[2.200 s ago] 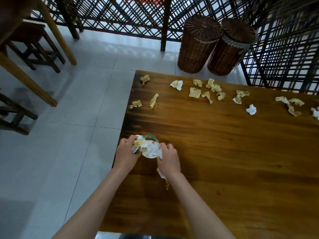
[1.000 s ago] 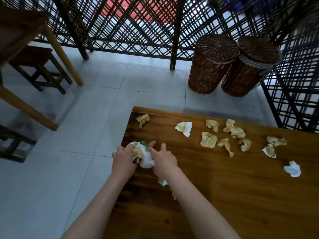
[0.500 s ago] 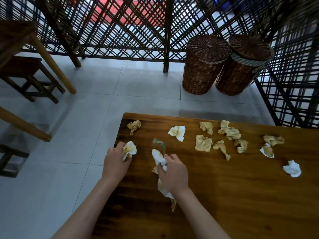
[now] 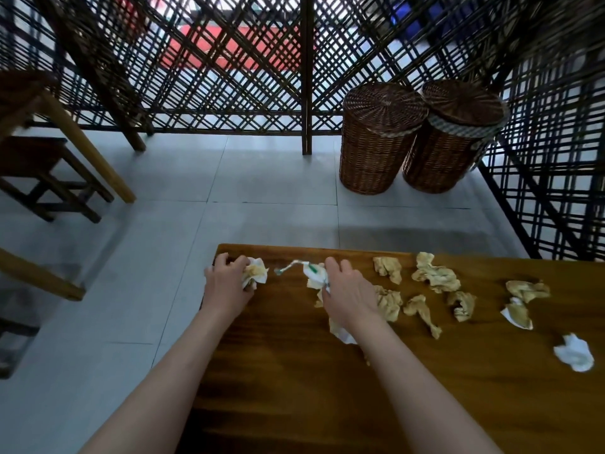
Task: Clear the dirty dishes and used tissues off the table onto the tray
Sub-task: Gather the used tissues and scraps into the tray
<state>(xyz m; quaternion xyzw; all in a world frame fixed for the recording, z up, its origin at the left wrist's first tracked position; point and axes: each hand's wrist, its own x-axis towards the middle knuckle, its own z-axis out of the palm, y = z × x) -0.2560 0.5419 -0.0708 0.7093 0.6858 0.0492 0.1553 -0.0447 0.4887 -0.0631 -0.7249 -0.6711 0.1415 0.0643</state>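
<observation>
Standing over the wooden counter (image 4: pixel 294 388), the person reaches both bare arms forward toward its far left corner. Beyond that far edge lies open grey tiled floor (image 4: pixel 262 191), running back to a dark lattice screen (image 4: pixel 229 60); two lidded wicker baskets (image 4: pixel 422 139) stand together against it, and a wooden stool (image 4: pixel 49 178) sits off to the left. The near half of the counter is bare wood, with open room there for moving.

The left hand (image 4: pixel 226 286) lies palm down right at the counter's left edge, its grip curled around a stained crumpled tissue (image 4: pixel 255 273). The right hand (image 4: pixel 350 293) lies just beside it, apart from it, its fingers bent over a bundle of tissues (image 4: pixel 316 276) with a green-marked twisted strip sticking out to the left; more tissue hangs out under the wrist. How tightly that grip is pressed I cannot tell.

To the right, more used tissues (image 4: pixel 432 276) lie scattered loose along the far edge, mostly yellow-brown. One white tissue (image 4: pixel 574 353) lies nearer, well apart from the hands.
</observation>
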